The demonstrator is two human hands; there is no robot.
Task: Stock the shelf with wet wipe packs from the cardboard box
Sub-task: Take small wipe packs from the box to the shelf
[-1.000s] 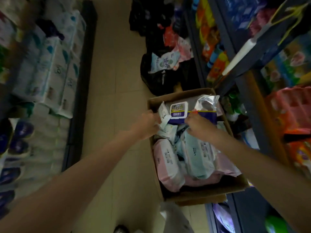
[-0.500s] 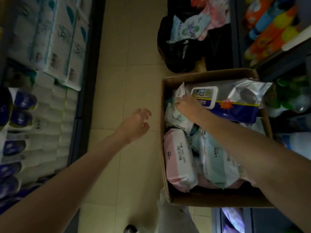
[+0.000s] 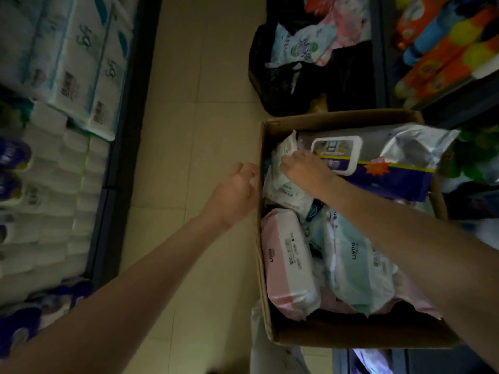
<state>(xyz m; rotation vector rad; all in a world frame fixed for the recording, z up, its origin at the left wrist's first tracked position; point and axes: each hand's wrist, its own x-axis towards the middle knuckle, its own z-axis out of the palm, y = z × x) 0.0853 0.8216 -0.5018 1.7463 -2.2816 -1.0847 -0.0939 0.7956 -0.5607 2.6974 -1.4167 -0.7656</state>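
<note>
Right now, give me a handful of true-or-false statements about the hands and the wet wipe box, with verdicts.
1. The right hand reaches into the cardboard box. True.
2. The left hand grips a pink pack. False: it is open and empty, just outside the box's left wall.
3. A pink wet wipe pack lies at the near left of the box. True.
4. The box is empty. False: it holds several packs, among them a large silver and purple pack at the far end.
5. The box stands on a table. False: it is above the tiled floor.
</note>
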